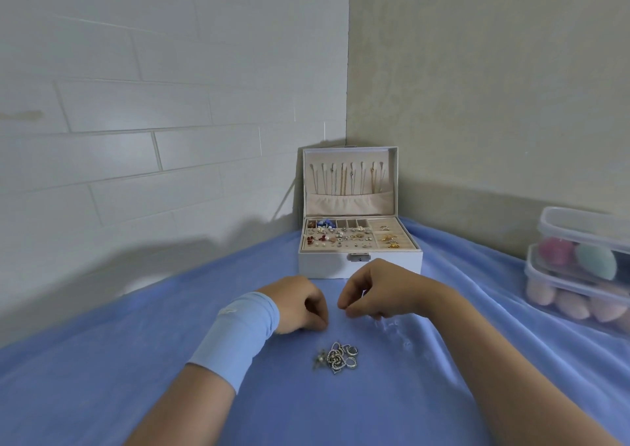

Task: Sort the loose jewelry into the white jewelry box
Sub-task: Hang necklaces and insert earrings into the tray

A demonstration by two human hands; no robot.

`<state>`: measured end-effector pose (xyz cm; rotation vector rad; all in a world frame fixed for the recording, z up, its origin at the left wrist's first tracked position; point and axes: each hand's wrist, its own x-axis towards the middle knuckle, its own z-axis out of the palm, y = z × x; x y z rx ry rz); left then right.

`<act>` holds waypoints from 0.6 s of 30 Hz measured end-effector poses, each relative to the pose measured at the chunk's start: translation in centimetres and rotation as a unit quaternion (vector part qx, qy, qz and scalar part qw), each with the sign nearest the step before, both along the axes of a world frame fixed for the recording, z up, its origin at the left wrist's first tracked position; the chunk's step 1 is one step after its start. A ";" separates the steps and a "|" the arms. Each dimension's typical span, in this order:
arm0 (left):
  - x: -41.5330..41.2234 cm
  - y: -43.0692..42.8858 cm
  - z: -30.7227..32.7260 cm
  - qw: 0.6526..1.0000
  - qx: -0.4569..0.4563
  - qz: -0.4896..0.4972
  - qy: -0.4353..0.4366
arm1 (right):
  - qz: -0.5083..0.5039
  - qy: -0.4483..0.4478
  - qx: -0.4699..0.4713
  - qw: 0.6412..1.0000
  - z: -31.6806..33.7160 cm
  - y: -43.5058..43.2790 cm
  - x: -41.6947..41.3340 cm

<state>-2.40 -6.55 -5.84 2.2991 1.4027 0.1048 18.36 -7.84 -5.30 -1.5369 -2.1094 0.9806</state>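
Note:
The white jewelry box (360,265) stands open at the back of the blue cloth, lid upright with chains hanging inside it. Its tray holds several earrings, beads and gold rings. A small heap of loose silver jewelry (337,357), with heart pendants and rings, lies on the cloth in front of me. My left hand (300,304) rests on the cloth just behind the heap, fingers curled, thumb against forefinger. My right hand (375,292) hovers beside it, fingertips drawn together and pointing down. Nothing shows between the fingertips of either hand.
Some small clear plastic pieces (392,331) lie on the blue cloth (136,360) under my right wrist. Two stacked clear lidded tubs (579,268) of coloured sponges sit at the right edge. Walls close off the corner behind the box.

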 end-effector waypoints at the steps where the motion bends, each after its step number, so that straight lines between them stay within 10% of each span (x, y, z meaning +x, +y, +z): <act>1: -0.1 0.1 0.1 1.000 0.001 0.010 -0.025 | -0.003 0.013 0.001 1.000 0.0 0.0 0.1; 7: 1.0 1.1 2.4 0.971 0.021 0.060 -0.230 | -0.041 0.064 0.068 0.995 2.2 1.0 0.7; 18: 4.2 7.3 5.7 0.933 0.010 0.081 -0.351 | -0.154 0.094 0.210 0.961 6.7 7.1 0.7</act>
